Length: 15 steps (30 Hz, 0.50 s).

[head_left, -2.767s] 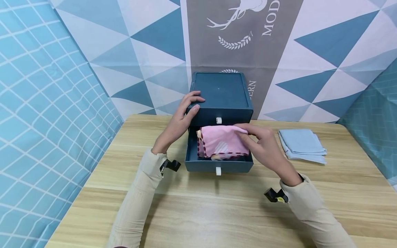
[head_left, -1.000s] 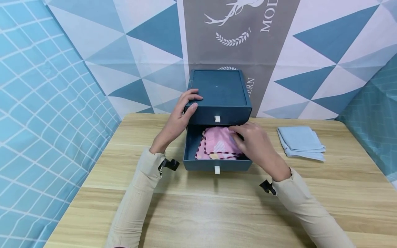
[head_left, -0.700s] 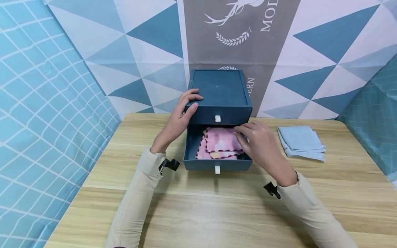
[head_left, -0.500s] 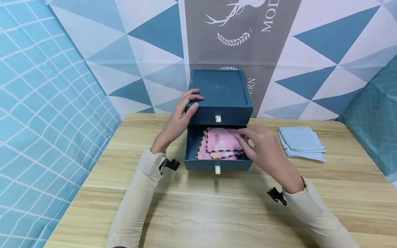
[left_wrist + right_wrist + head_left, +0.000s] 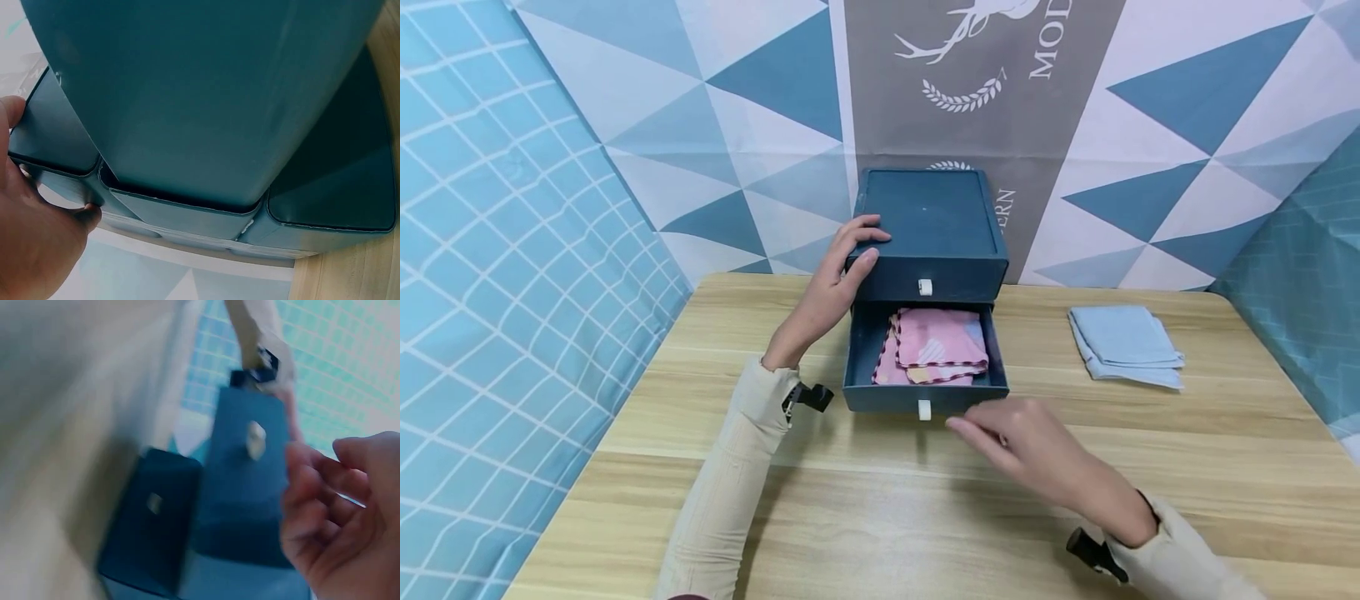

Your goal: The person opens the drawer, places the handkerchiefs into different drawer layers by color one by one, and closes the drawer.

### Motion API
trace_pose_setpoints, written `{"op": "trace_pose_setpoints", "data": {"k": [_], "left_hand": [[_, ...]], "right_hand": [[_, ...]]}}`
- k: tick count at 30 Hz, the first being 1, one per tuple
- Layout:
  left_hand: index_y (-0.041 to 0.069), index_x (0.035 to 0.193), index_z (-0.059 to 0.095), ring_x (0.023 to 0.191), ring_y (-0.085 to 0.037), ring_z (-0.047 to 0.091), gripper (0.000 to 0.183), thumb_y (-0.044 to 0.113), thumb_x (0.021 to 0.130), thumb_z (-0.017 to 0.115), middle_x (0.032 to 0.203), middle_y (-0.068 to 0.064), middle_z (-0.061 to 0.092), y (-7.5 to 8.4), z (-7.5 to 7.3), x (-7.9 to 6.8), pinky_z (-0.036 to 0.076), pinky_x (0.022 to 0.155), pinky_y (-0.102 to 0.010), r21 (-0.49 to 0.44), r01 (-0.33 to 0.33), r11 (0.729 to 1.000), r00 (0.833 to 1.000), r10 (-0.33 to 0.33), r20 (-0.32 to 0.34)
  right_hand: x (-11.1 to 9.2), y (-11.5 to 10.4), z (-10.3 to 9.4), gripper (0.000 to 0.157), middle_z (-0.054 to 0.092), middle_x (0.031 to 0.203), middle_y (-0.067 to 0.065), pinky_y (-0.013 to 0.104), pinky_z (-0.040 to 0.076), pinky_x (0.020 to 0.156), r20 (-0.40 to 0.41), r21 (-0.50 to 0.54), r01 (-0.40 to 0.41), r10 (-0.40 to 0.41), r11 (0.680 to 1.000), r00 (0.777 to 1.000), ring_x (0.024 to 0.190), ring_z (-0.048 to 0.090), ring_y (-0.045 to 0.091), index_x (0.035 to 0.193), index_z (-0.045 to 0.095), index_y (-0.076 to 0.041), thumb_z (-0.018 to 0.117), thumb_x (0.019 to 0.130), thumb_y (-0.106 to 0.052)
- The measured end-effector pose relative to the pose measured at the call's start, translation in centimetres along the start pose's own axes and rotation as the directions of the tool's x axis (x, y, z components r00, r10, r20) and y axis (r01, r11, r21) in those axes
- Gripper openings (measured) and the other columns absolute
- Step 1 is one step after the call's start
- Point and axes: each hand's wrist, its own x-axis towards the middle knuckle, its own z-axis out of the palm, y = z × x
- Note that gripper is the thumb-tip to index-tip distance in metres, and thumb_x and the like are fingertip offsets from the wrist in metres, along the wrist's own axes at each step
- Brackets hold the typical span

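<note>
In the head view, a dark blue drawer box (image 5: pixel 928 217) stands against the back wall, with a lower drawer (image 5: pixel 883 400) pulled out. Folded pink cloths (image 5: pixel 940 337) with dark red stitched edges lie inside it. My left hand (image 5: pixel 827 292) grips the box's left front corner, fingers on top and thumb over the front edge. Below and right of the pulled-out drawer's white knob (image 5: pixel 925 409) is my right hand (image 5: pixel 1033 446), apart from it. The right wrist view, blurred, shows this hand's fingers (image 5: pixel 306 512) loosely curled with nothing in them.
A folded light blue cloth (image 5: pixel 1123 346) lies on the wooden table (image 5: pixel 865 517) right of the box. The upper drawer, with its white knob (image 5: pixel 925 287), is closed. A patterned backdrop (image 5: pixel 775 125) rises behind the table.
My right hand let go of the pink cloth, left the drawer and moved down toward the front of it. The cloth now lies flat in the drawer. My left hand stays put.
</note>
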Motion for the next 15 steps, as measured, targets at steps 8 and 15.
{"op": "trace_pose_setpoints", "data": {"k": [8, 15], "left_hand": [[-0.003, 0.134, 0.052, 0.150, -0.027, 0.017, 0.033, 0.010, 0.106, 0.041, 0.157, -0.019, 0.028, 0.0, -0.1, 0.0, 0.022, 0.117, -0.049, 0.003, 0.003, 1.000, 1.000, -0.003, 0.001], [-0.003, 0.134, 0.053, 0.150, -0.027, 0.018, 0.032, 0.010, 0.107, 0.041, 0.157, -0.018, 0.028, 0.1, 0.0, 0.1, 0.022, 0.117, -0.050, 0.003, 0.004, 1.000, 1.000, -0.004, 0.003]], "right_hand": [[-0.3, 1.3, 4.6, 0.047, 0.058, 0.061, -0.010, 0.023, 0.047, 0.052, 0.400, 0.355, -0.253, 0.098, 0.900, 0.911, 0.049, 0.048, 0.002, 0.094, 0.075, -0.015, 0.039, 0.108, -0.041], [1.0, 2.9, 6.5, 0.064, 0.069, 0.099, 0.030, 0.024, 0.049, 0.046, 0.659, 0.701, -0.592, -0.041, 0.397, 0.751, 0.059, 0.061, 0.018, 0.143, 0.048, 0.001, 0.025, 0.109, -0.048]]}}
